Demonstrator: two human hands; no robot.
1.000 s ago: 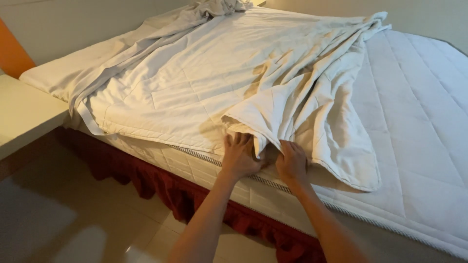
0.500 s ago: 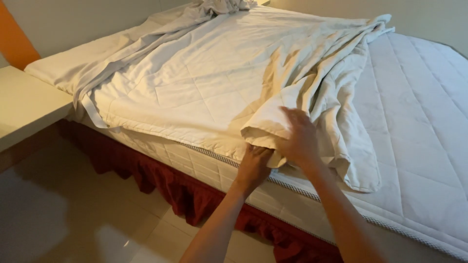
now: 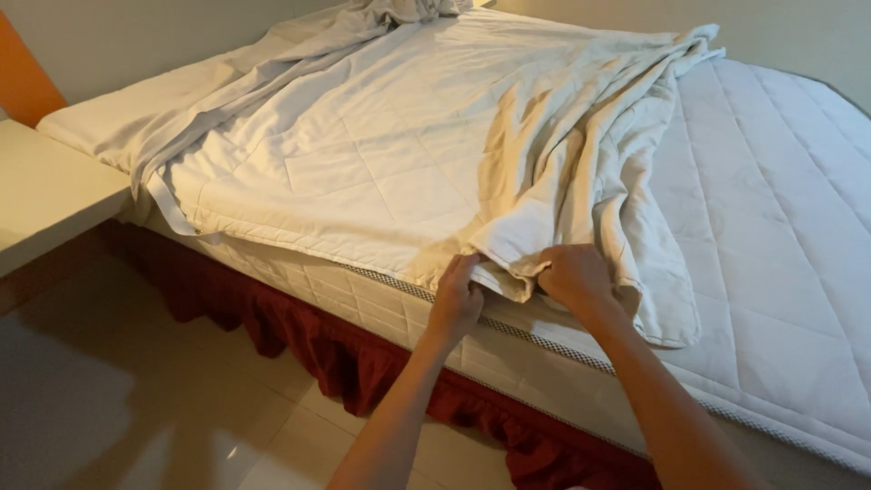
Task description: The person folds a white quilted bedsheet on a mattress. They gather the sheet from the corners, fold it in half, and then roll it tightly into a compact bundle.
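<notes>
Hands at the near edge of one bed: we count two, both bare, both working the same bunched corner of cloth. Our left hand (image 3: pixel 456 301) curls its fingers over the hem of the quilted pad (image 3: pixel 363 181), pinching it where it meets the side of the mattress (image 3: pixel 780 218). Our right hand (image 3: pixel 573 277) sits just beside it, closed in a loose fist around the folded corner of the sheet (image 3: pixel 581 172), so the two hands are near each other but not touching.

We see one quilted pad, spread flat over the left part of the mattress, and one sheet, thrown back in long folds across the middle, its corner hanging at the mattress edge between our hands. The right part of the mattress lies uncovered, showing its stitched pattern. One thin strap (image 3: pixel 172 207) trails from the pad's left corner.

Below the mattress we see one dark red bed skirt (image 3: pixel 299 331), gathered in pleats and reaching the tiled floor (image 3: pixel 136 408). One pale bedside table (image 3: pixel 45 200) stands at the left, touching the bed.
</notes>
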